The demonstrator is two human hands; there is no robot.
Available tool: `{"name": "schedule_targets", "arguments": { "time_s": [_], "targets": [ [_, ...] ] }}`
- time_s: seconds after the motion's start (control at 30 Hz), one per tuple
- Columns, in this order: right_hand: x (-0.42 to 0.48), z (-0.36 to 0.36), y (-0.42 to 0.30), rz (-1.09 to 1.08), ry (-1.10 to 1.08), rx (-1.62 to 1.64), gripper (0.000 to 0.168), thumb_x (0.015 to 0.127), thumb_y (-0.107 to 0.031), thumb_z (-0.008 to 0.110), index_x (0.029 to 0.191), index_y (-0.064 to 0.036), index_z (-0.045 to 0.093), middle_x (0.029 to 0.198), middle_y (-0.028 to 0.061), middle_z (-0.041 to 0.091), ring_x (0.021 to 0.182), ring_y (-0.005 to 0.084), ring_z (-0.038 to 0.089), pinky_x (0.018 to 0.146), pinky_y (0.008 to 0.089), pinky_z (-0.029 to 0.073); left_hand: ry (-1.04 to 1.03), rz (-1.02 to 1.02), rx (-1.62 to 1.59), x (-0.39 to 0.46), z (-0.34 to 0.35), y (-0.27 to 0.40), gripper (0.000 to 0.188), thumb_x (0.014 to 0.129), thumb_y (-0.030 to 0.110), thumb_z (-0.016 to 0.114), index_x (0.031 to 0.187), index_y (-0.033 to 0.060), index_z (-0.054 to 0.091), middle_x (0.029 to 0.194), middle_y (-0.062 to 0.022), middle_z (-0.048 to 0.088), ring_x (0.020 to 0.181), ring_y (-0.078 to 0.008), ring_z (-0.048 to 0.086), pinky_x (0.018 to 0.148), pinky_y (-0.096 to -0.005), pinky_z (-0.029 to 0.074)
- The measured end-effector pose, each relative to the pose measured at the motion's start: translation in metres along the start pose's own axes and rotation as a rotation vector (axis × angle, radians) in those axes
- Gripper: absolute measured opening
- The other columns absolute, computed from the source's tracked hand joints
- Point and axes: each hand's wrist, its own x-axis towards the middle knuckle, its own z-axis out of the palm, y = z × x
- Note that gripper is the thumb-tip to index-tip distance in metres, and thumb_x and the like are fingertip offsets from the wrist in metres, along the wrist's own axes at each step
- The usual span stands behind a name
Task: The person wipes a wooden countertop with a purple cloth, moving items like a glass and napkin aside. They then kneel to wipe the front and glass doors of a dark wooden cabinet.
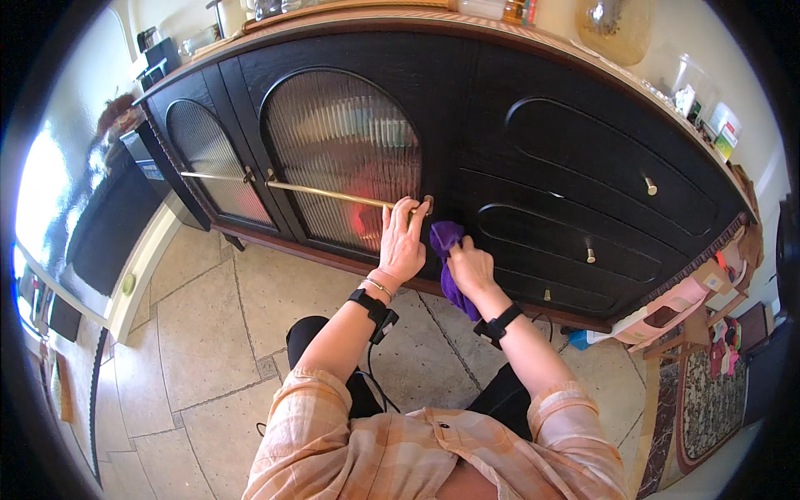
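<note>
My left hand (pixel 403 240) has its fingers over the right end of a long brass bar (pixel 337 195), close to its end bracket (pixel 429 204). The bar crosses the arched reeded-glass door (pixel 340 134) of a black wooden sideboard (pixel 459 94). Blurred red and pale shapes show behind the glass. Just to the right, my right hand (pixel 472 265) grips a bunched purple cloth (pixel 447 234), held against or close to the sideboard front; which of the two cannot be told. Part of the cloth hangs below the hand.
Drawers with small brass knobs (pixel 650 185) fill the sideboard's right side. A glass jar (pixel 612 28) and small items stand on its top. A pink toy house (pixel 662 312) and a wooden chair (pixel 690 334) are at the right. Tiled floor (pixel 200 325) lies below; a dark cable (pixel 375 381) hangs near my legs.
</note>
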Motion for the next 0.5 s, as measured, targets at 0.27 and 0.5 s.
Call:
{"name": "schedule_targets", "arguments": {
  "time_s": [0.27, 0.5],
  "targets": [
    [0.036, -0.060, -0.043, 0.033, 0.336, 0.294, 0.043, 0.082, -0.019, 0.069, 0.122, -0.013, 0.057, 0.091, 0.0134, 0.064, 0.069, 0.0349, 0.065, 0.060, 0.0424, 0.053, 0.342, -0.265, -0.140, -0.036, -0.023, -0.053, 0.059, 0.064, -0.009, 0.051, 0.122, 0.0011, 0.049, 0.119, -0.0209, 0.050, 0.116, -0.0406, 0.046, 0.103, -0.0466, 0.037],
    [0.086, -0.049, -0.094, -0.056, 0.108, -0.029, 0.026, 0.080, -0.020, 0.067, 0.094, 0.002, 0.064, 0.059, 0.0142, 0.064, 0.055, 0.0295, 0.066, 0.050, 0.0390, 0.052, 0.357, -0.296, -0.141, -0.032, -0.041, -0.082, 0.051, 0.064, -0.008, 0.050, 0.114, 0.0002, 0.052, 0.115, -0.0196, 0.051, 0.112, -0.0399, 0.046, 0.101, -0.0466, 0.037]
  ]
}}
